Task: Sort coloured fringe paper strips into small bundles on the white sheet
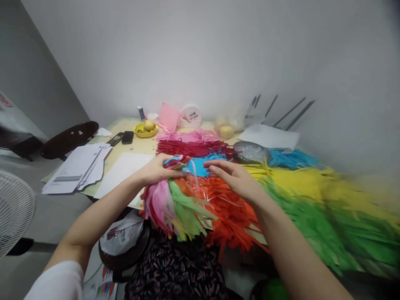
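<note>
My left hand (158,170) is closed round the gathered top of a multicoloured tissue-paper tassel (176,204). Its pink, light green and yellow strips hang down over the table's front edge. Thin white ribbon (196,180) trails loosely beside the tassel's top, over the orange fringe. My right hand (234,177) hovers just to the right, fingers stretched toward the blue fringed paper (200,166), with nothing visible in them. Orange fringed paper (228,200) lies below that hand. Whether its fingertips touch the blue paper I cannot tell.
Dark red (193,147), yellow (296,183) and green fringed paper (315,225) covers the table's back and right. Printed sheets (75,166), a phone (128,137) and a yellow dish (145,132) are left. A fan (14,212) and a stool holding a plastic bag (121,233) stand below.
</note>
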{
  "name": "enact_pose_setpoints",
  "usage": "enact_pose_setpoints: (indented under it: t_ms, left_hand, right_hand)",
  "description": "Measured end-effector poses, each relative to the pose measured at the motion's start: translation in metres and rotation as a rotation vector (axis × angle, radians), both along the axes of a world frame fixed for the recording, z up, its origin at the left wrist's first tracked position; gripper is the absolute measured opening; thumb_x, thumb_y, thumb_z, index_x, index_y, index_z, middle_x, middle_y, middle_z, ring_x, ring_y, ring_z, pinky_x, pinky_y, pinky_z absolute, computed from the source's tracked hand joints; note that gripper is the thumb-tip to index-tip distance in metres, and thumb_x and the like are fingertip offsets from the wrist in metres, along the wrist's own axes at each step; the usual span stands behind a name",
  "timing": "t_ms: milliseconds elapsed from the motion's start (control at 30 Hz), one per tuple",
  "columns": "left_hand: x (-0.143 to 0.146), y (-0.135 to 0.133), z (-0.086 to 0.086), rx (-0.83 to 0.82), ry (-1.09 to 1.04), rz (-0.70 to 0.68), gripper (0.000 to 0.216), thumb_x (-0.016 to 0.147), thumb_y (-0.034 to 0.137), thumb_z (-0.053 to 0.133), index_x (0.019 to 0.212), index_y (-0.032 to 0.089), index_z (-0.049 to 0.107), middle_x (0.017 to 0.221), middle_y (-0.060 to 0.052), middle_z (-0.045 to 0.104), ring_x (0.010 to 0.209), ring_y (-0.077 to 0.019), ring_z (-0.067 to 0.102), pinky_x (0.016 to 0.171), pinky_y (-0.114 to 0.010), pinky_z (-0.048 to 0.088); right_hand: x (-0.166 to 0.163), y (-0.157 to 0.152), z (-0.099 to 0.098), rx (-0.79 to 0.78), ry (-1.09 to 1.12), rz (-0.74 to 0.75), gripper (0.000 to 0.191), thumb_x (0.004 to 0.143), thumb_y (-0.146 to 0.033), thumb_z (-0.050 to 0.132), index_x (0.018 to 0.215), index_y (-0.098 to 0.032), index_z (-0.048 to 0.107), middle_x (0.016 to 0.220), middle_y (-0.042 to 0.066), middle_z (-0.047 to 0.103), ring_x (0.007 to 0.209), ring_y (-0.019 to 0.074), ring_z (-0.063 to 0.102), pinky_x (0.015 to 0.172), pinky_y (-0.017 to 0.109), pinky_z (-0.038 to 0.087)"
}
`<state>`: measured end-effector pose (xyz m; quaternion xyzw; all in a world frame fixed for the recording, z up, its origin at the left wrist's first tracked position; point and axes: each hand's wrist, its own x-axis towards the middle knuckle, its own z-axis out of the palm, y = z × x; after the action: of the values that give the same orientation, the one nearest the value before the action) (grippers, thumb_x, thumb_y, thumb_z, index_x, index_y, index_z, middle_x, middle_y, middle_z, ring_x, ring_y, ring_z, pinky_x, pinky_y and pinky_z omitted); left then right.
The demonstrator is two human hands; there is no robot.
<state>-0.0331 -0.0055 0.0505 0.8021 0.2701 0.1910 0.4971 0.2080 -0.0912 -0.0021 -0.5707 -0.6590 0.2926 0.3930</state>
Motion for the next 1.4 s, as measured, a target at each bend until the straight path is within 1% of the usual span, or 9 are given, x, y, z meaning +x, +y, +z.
enact_pose_setpoints:
  t_ms: [133,500,633,767,900,1067,1200,1333,1400]
  left_hand:
    - [-0.034,0.010,0.008,0.090,0.150,0.040,0.028,0.071,0.039,0.076,0.079,0.013,0.072,0.074,-0.001,0.069,0.070,-0.0147,0.061,0.072,-0.026,0.049]
    - [-0.073,0.002,0.020,0.088,0.192,0.130,0.029,0.065,0.040,0.078,0.072,0.014,0.068,0.068,-0.001,0.064,0.064,-0.0132,0.057,0.064,-0.023,0.049]
    - [-0.088,0.003,0.026,0.108,0.216,0.193,0.030,0.063,0.041,0.079,0.066,0.014,0.067,0.064,0.000,0.062,0.062,-0.0128,0.056,0.064,-0.023,0.049]
    - [-0.104,0.004,0.035,0.079,0.183,0.257,0.030,0.060,0.040,0.080,0.071,0.014,0.068,0.068,-0.002,0.067,0.065,-0.0146,0.058,0.063,-0.024,0.049]
    - [-0.108,0.003,0.050,0.124,0.159,0.285,0.026,0.062,0.034,0.078,0.073,0.012,0.069,0.069,-0.003,0.068,0.067,-0.0145,0.059,0.064,-0.025,0.049]
    - [-0.109,0.010,0.064,0.124,0.146,0.285,0.024,0.064,0.030,0.079,0.076,0.012,0.070,0.074,-0.003,0.070,0.070,-0.0146,0.060,0.070,-0.026,0.049]
    - [-0.120,0.022,0.060,0.088,0.116,0.339,0.020,0.067,0.029,0.079,0.076,0.013,0.069,0.072,0.000,0.071,0.069,-0.0122,0.059,0.070,-0.025,0.048]
    - [-0.131,0.030,0.056,0.081,0.126,0.410,0.023,0.065,0.029,0.082,0.077,0.015,0.069,0.073,0.003,0.072,0.071,-0.0126,0.060,0.072,-0.026,0.049]
    - [-0.131,0.031,0.059,0.077,0.117,0.416,0.024,0.066,0.028,0.081,0.079,0.014,0.068,0.074,0.004,0.071,0.072,-0.0125,0.060,0.073,-0.026,0.049]
  right_hand:
    - [0.012,-0.005,-0.032,-0.028,-0.482,0.019,0.026,0.090,-0.024,0.052,0.100,-0.018,0.075,0.098,0.009,0.074,0.089,0.0203,0.068,0.084,0.033,0.052]
    - [-0.021,0.008,-0.085,-0.181,-0.780,-0.109,0.020,0.088,-0.023,0.060,0.076,-0.012,0.072,0.094,0.020,0.070,0.093,0.0297,0.064,0.080,0.037,0.047]
    - [-0.002,0.011,-0.058,-0.163,-0.706,-0.124,0.020,0.089,-0.020,0.056,0.081,-0.016,0.074,0.091,0.012,0.074,0.085,0.0238,0.067,0.076,0.033,0.048]
    - [0.034,-0.001,-0.002,-0.128,-0.564,-0.260,0.025,0.089,-0.039,0.058,0.088,-0.020,0.073,0.088,0.009,0.074,0.075,0.0222,0.066,0.067,0.033,0.047]
    - [0.056,-0.020,0.056,-0.059,-0.092,-0.383,0.035,0.075,-0.056,0.069,0.079,-0.022,0.070,0.060,0.003,0.062,0.053,0.0169,0.053,0.053,0.032,0.040]
    - [0.068,-0.025,0.100,0.249,0.348,-0.469,0.020,0.073,-0.043,0.077,0.079,-0.028,0.065,0.081,0.006,0.065,0.060,0.0143,0.054,0.055,0.033,0.037]
    - [0.076,-0.024,0.098,0.252,0.510,-0.562,0.014,0.076,-0.034,0.073,0.073,-0.031,0.060,0.079,0.003,0.060,0.061,0.0145,0.051,0.052,0.031,0.033]
    - [0.097,-0.022,0.066,0.130,0.501,-0.662,0.012,0.074,-0.036,0.070,0.072,-0.030,0.059,0.083,0.004,0.064,0.060,0.0161,0.050,0.053,0.032,0.037]
    - [0.107,-0.018,0.045,0.142,0.304,-0.555,0.011,0.075,-0.039,0.065,0.074,-0.030,0.058,0.078,0.005,0.064,0.059,0.0185,0.054,0.054,0.034,0.041]
